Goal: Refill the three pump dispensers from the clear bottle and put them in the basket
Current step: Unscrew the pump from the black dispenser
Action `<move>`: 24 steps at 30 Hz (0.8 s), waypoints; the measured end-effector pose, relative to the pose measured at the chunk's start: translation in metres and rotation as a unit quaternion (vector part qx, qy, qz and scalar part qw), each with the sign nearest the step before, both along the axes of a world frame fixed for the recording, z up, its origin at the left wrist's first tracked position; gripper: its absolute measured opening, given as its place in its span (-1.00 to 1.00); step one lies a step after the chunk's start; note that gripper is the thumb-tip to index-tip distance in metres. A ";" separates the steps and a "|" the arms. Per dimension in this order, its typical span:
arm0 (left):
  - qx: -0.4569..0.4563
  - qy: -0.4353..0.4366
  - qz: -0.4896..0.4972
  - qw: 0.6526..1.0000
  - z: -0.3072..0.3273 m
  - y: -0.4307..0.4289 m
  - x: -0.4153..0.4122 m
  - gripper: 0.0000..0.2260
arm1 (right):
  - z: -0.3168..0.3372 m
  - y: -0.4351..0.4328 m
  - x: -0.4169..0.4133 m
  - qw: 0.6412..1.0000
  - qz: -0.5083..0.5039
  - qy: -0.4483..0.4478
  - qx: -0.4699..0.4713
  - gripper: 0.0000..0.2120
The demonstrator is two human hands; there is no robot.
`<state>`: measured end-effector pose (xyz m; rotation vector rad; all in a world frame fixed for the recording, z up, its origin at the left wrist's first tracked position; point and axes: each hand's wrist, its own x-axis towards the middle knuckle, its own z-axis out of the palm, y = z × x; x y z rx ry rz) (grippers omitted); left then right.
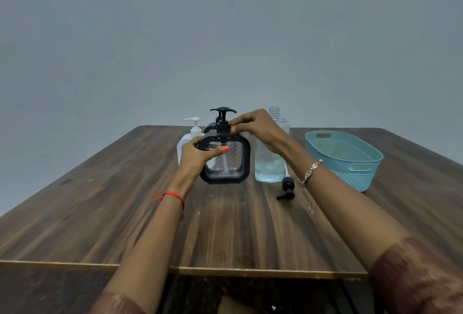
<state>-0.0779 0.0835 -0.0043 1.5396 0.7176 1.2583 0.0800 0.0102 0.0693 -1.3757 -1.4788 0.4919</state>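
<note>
Left hand is wrapped round the black dispenser on the bench, its pump is pinched by the right hand, and the open clear bottle beside it could be knocked over by that arm.

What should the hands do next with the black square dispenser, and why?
Probably twist the pump collar: the right hand pinches it while the left hand steadies the black dispenser upright. Whether loosening or tightening is unclear; the basket holds nothing.
</note>
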 end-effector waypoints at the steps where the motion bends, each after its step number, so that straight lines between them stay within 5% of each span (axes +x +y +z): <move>1: 0.000 0.000 0.004 1.000 0.000 0.000 0.000 -0.55 | -0.001 -0.002 0.001 1.000 0.007 0.010 0.001 -0.84; 8: 0.012 0.042 0.008 0.999 -0.001 -0.007 0.003 -0.52 | -0.007 -0.001 -0.016 0.997 -0.071 -0.039 0.002 -0.76; 10: -0.001 0.019 -0.005 1.000 -0.001 -0.009 0.003 -0.55 | -0.003 -0.003 -0.013 0.999 -0.001 0.042 -0.017 -0.89; 15: -0.011 0.000 -0.017 1.000 0.001 -0.011 0.003 -0.54 | -0.003 -0.006 -0.005 0.964 0.132 0.230 -0.031 -0.72; 17: -0.008 0.003 -0.009 1.000 0.001 -0.012 0.005 -0.53 | -0.006 -0.006 -0.006 0.977 0.108 0.185 -0.023 -0.82; 20: -0.008 -0.002 -0.004 1.000 0.000 -0.013 0.006 -0.53 | -0.011 -0.004 -0.010 1.000 -0.006 -0.001 -0.010 -0.81; 24: -0.009 -0.014 -0.018 1.000 -0.002 -0.016 0.006 -0.55 | -0.005 -0.005 -0.008 1.000 0.012 0.006 -0.009 -0.86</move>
